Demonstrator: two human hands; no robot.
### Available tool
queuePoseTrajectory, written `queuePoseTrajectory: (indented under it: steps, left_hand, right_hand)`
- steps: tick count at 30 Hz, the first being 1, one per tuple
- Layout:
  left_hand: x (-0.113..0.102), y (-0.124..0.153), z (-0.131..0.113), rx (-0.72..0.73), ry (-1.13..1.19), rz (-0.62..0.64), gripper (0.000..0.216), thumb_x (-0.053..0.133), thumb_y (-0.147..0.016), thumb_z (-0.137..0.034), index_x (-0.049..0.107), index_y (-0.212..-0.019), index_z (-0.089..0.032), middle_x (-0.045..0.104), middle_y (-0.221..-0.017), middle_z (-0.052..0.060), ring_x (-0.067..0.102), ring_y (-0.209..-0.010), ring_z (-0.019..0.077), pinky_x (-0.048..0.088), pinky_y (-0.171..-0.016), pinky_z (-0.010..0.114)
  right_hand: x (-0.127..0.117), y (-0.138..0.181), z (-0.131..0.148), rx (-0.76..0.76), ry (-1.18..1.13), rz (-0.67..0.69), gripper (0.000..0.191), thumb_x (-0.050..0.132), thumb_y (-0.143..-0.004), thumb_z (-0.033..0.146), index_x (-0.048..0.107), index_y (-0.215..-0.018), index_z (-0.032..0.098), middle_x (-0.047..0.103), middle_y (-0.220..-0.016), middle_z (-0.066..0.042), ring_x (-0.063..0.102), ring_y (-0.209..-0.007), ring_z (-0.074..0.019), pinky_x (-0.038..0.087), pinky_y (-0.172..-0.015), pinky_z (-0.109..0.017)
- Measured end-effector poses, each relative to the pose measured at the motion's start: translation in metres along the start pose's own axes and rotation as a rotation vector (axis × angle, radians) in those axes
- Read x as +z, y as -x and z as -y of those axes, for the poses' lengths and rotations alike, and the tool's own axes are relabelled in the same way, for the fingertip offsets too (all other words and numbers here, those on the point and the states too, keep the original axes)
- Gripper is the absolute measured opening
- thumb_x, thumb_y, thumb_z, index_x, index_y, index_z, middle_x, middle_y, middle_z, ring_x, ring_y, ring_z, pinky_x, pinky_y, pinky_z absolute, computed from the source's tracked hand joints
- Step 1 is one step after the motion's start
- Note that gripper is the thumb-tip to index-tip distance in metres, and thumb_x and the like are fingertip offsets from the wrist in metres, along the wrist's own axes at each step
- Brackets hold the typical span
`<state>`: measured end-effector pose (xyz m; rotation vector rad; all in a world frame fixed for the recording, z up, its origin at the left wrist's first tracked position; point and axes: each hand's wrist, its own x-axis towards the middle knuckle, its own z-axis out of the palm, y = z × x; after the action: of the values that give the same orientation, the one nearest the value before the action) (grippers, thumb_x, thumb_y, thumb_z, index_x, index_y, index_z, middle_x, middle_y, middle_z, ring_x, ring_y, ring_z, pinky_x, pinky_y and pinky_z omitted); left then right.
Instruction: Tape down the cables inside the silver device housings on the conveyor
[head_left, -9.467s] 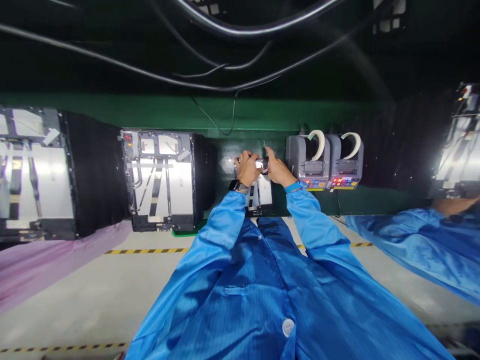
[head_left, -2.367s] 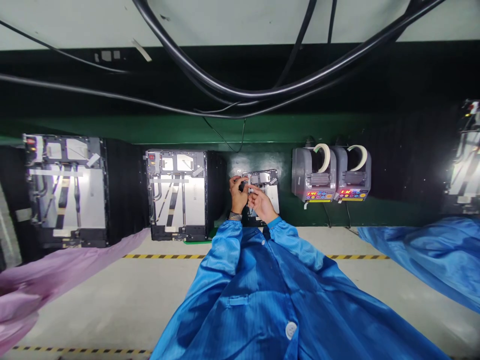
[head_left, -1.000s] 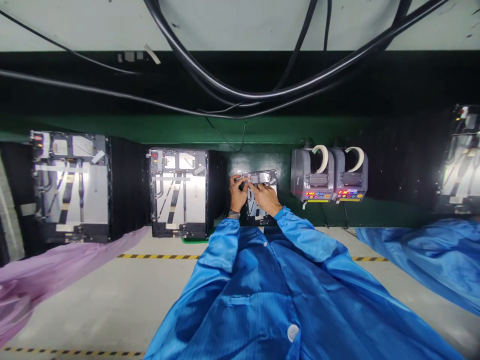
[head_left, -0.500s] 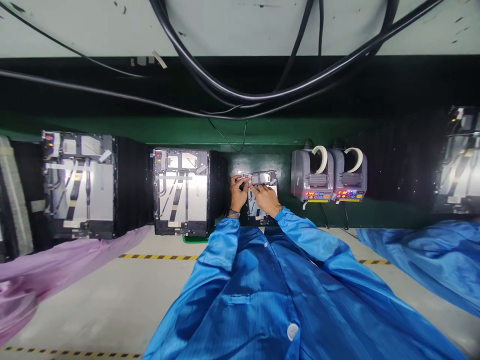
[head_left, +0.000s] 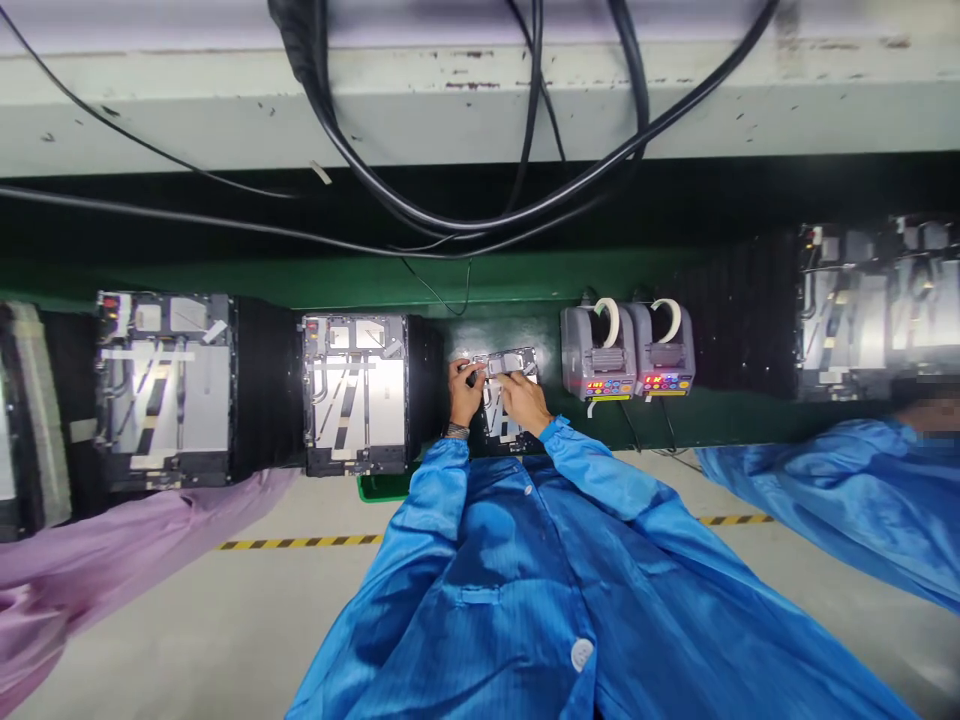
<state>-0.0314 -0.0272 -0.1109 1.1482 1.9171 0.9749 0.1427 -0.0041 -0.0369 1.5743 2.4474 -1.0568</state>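
A small open device chassis (head_left: 508, 362) with silver and black parts lies on the green bench in front of me. My left hand (head_left: 463, 392) grips its upper left corner, fingers curled over the edge. My right hand (head_left: 523, 401) rests on top of the chassis with the fingertips pinched together near the upper middle; what they press or hold is too small to make out. Both arms are in blue sleeves, and a watch sits on my left wrist.
Two grey tape dispensers (head_left: 627, 350) stand right of the chassis. Larger open chassis (head_left: 355, 393) (head_left: 165, 386) lie to the left on black mats, another (head_left: 874, 305) at far right. A blue-sleeved co-worker (head_left: 832, 500) is on the right, a pink sleeve (head_left: 112, 540) on the left. Black cables (head_left: 480, 215) hang above.
The view has tilted up and shifted, showing more of the beam overhead and the far right chassis. My hands stay on the small chassis in nearly the same grip.
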Motion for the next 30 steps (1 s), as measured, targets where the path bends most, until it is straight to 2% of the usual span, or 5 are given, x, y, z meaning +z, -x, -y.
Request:
queuePoseTrajectory:
  steps: [6,12,18,25,30]
  left_hand:
    - [-0.009,0.016,-0.016,0.024,-0.001,-0.038,0.026,0.071,-0.085,-0.022,0.070,-0.111,-0.020,0.056,-0.123,0.011,0.060,-0.113,0.0223,0.048,-0.108,0.042]
    - [-0.005,0.082,-0.035,-0.311,-0.001,-0.019,0.032,0.071,-0.082,-0.026,0.064,-0.113,-0.020,0.064,-0.105,0.007,0.065,-0.105,0.0235,0.051,-0.103,0.044]
    - [-0.020,0.126,-0.082,-0.460,-0.152,0.062,0.043,0.068,-0.084,-0.027,0.066,-0.126,-0.016,0.061,-0.124,0.018,0.059,-0.128,0.0318,0.043,-0.116,0.046]
    - [-0.123,0.181,-0.160,-0.140,-0.166,-0.075,0.068,0.063,-0.094,-0.042,0.042,-0.159,-0.036,0.051,-0.139,0.015,0.049,-0.139,0.0324,0.039,-0.121,0.050]
    - [-0.227,0.136,-0.161,-0.018,-0.299,-0.337,0.050,0.060,-0.095,-0.049,0.060,-0.144,-0.036,0.057,-0.128,0.012,0.053,-0.132,0.0339,0.040,-0.119,0.053]
  right_hand:
    - [0.029,0.070,-0.016,0.292,-0.183,-0.370,0.059,0.043,-0.097,0.027,0.045,-0.153,0.008,0.051,-0.143,-0.024,0.045,-0.135,-0.0339,0.041,-0.112,-0.053]
    - [0.057,0.077,-0.043,0.509,-0.490,-0.390,0.055,0.054,-0.086,0.035,0.066,-0.135,0.011,0.064,-0.115,-0.017,0.060,-0.112,-0.0312,0.049,-0.104,-0.049]
    - [0.031,0.100,-0.034,0.451,-0.666,-0.403,0.055,0.060,-0.083,0.041,0.074,-0.129,0.015,0.064,-0.118,-0.016,0.064,-0.116,-0.0316,0.049,-0.110,-0.049]
    - [-0.049,0.172,0.048,0.124,-0.872,-0.364,0.063,0.064,-0.093,0.044,0.055,-0.154,0.034,0.054,-0.143,-0.012,0.056,-0.134,-0.0310,0.054,-0.109,-0.048]
    - [-0.050,0.126,0.142,-0.141,-0.980,-0.284,0.064,0.059,-0.096,0.030,0.048,-0.159,0.035,0.050,-0.142,-0.012,0.052,-0.136,-0.0300,0.052,-0.113,-0.050]
